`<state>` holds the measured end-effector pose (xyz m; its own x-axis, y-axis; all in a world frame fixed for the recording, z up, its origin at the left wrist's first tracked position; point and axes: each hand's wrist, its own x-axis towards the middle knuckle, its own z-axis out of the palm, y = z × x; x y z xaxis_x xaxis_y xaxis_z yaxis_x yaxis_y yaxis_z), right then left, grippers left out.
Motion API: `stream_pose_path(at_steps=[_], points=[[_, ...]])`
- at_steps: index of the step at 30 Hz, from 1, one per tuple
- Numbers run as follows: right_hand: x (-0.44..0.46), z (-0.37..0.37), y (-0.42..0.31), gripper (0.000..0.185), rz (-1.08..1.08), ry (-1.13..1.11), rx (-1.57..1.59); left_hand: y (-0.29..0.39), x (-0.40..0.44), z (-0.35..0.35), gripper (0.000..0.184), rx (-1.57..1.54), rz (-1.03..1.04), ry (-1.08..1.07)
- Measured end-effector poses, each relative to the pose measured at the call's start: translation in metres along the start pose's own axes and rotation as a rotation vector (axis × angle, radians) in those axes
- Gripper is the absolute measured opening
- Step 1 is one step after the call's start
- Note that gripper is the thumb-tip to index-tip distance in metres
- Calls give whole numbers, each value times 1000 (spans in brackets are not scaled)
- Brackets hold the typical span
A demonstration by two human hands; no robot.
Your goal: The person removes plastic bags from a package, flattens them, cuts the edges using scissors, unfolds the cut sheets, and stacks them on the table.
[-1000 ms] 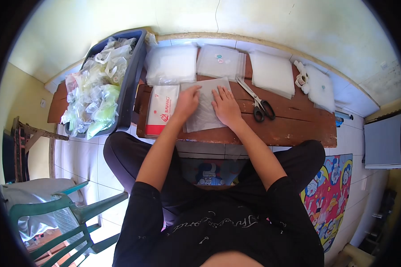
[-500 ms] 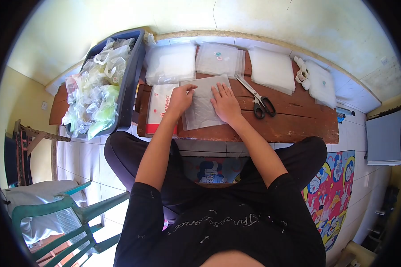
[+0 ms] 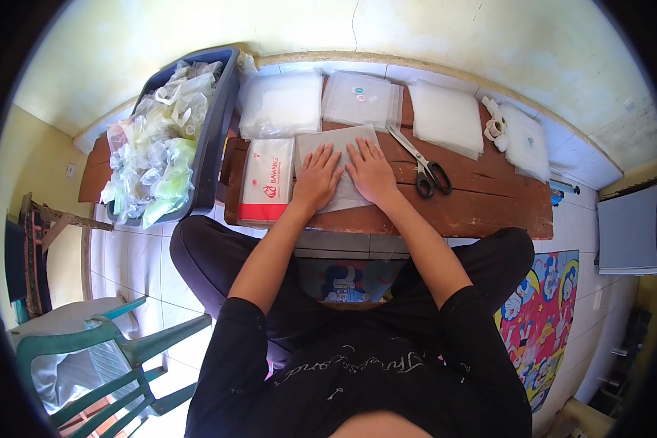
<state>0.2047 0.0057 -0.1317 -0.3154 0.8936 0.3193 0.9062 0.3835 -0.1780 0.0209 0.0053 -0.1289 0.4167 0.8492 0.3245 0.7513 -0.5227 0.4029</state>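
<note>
A clear plastic bag point(image 3: 349, 136) lies flat on the low wooden table in front of me. My left hand point(image 3: 318, 177) rests palm down on its left part, fingers stretched out. On its right part lies my right hand point(image 3: 370, 171), also flat with the fingers spread. Both hands cover the bag's middle. Just left of my left hand is a white and red pack point(image 3: 265, 175) printed "BAWANG". Scissors with black handles point(image 3: 425, 166) lie right of my right hand, blades pointing away from me.
Along the back of the wooden table point(image 3: 489, 197) are plastic bag stacks point(image 3: 280, 102), point(image 3: 445, 117) and a white tape roll point(image 3: 494, 128). A dark tub point(image 3: 223, 124) full of crumpled bags stands at left. A green chair point(image 3: 117, 343) is at lower left.
My left hand has moved right and down from the bag's left edge, and its curled fingers are now flat on the bag. The printed pack is more uncovered. My right hand stays put.
</note>
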Motion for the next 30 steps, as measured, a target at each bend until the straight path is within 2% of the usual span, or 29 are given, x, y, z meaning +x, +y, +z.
stream_pose_path(at_steps=[9,11,20,30], points=[[2,-1,3,53,-18,3,-2,-3,1,-1,43,-17,17,-26],[2,-1,3,53,-21,5,-3,-6,2,-4,42,-148,-7,-3],[3,0,6,53,-17,-6,-6,-5,2,-10,38,-242,9,11],[2,-5,11,53,-31,-31,-26,-5,0,-7,37,-149,31,-29]])
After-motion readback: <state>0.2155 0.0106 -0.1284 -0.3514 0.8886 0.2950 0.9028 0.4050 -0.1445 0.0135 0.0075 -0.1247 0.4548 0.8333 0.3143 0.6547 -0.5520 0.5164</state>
